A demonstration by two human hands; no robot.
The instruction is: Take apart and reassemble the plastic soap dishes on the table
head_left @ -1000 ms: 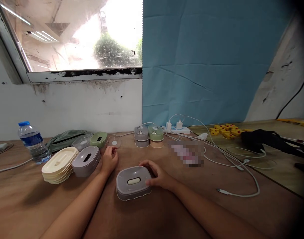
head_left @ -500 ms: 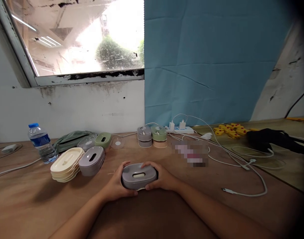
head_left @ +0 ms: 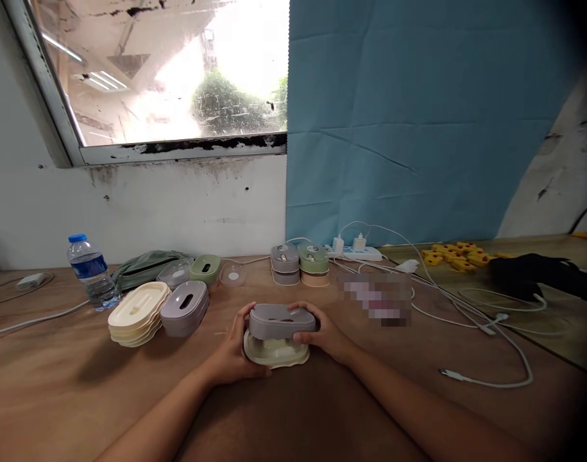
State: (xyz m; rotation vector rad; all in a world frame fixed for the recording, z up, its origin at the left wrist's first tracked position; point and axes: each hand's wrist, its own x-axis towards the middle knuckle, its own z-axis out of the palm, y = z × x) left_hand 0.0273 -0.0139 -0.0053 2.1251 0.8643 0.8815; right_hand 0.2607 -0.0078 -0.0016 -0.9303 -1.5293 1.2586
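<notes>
A grey-purple oval cover (head_left: 280, 326) with a slot in its top is tilted up off a cream oval tray (head_left: 277, 354). My right hand (head_left: 329, 335) grips the cover's right end, thumb at its front edge and fingers on top. My left hand (head_left: 233, 357) is closed around the tray's left side, its thumb along the front rim and its fingertips beside the cover's left end. To the left lie a stack of cream trays (head_left: 138, 305) and a stack of grey-purple slotted covers (head_left: 185, 311).
A water bottle (head_left: 92, 274) and a green pouch (head_left: 149, 269) stand at the back left, near a green slotted cover (head_left: 205, 268). Grey (head_left: 284, 263) and green (head_left: 314, 263) boxes sit at the back middle. White cables (head_left: 485, 385) sprawl on the right by a power strip (head_left: 370, 253).
The cover has come up off the cream tray, its far side tilting down toward me less evenly than before, exposing the tray between my hands. The camera view has shifted slightly left.
</notes>
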